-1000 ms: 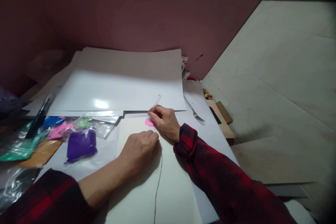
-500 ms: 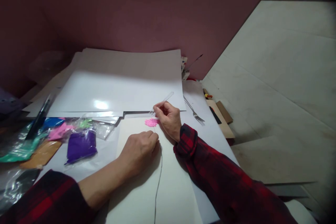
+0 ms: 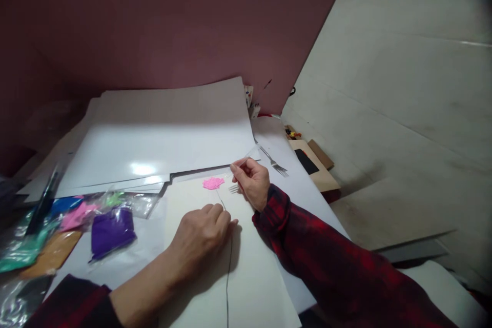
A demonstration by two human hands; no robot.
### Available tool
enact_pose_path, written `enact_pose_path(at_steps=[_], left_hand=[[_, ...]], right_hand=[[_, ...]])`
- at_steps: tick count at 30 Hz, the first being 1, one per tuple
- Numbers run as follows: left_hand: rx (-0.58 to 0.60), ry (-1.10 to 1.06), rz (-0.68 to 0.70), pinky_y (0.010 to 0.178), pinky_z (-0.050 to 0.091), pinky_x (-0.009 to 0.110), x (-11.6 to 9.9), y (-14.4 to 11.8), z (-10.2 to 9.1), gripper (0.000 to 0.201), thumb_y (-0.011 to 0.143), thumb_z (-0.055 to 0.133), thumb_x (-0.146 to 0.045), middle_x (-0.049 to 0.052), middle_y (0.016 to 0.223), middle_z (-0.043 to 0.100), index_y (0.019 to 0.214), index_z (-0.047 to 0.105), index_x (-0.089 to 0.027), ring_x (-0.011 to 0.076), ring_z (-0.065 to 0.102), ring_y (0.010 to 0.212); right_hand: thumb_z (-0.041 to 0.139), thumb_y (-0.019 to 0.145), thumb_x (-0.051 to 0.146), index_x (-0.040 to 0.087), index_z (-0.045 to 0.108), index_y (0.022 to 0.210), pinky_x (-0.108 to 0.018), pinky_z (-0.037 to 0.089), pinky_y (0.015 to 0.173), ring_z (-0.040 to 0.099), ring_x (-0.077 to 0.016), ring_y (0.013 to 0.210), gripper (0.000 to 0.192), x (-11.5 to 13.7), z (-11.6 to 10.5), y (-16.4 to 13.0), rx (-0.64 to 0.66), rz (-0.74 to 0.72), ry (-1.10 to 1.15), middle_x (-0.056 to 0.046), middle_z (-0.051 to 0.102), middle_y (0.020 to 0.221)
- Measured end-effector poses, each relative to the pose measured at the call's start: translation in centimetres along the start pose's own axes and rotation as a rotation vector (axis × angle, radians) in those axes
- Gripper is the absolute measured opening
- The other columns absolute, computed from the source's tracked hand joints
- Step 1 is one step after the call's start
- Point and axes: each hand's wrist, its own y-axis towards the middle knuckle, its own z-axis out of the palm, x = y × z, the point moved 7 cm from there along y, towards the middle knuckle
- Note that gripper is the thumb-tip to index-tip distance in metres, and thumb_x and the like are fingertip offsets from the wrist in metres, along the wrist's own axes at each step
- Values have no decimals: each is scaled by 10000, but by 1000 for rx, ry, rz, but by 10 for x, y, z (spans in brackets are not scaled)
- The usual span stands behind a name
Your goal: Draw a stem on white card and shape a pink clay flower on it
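Observation:
A clear plastic fork (image 3: pixel 251 152) is pinched between the thumb and fingers of my right hand (image 3: pixel 251 180), above the cream paper (image 3: pixel 257 271). Left of that hand lies a ruffled pink patch (image 3: pixel 213 183) that looks like modelling clay. From it a thin dark line (image 3: pixel 227 287) runs down the sheet, passing under my left hand (image 3: pixel 205 228). That hand is closed and rests on the paper; what its fingers hold, if anything, is hidden. Pale tine shapes show just below the plastic fork; I cannot tell whether they are a shadow.
Bagged clay, including a purple pack (image 3: pixel 111 233), lies on the left with a dark pen (image 3: pixel 44 200). Large white sheets (image 3: pixel 161 133) are stacked against the wall. A metal fork (image 3: pixel 274 164) lies near the right edge, beyond which sits a cardboard piece (image 3: pixel 319 174).
My right hand has drawn the plastic fork back from the pink patch, which now shows more fully. My left hand has slid slightly down the paper. The whole view has turned a little right.

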Motion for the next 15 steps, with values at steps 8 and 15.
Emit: enact_pose_path(at_steps=[8,15], left_hand=[[23,-13,0,448,314,305,-1,-2,6,266,905,495,-197,6,594,509,641,520,-182,158,478,492],[63,-4,-29,456,305,301,2,0,12,232,889,479,-158,1,601,521,661,515,-186,163,503,510]], right_hand=[[625,801,372,174,615,783,-178,344,341,433,-66,384,199,0,6,-2,59,71,-99,48,539,538],[606,805,389,183,600,790,-174,315,285,411,-64,350,207,-7,7,6,43,116,-103,56,528,549]])
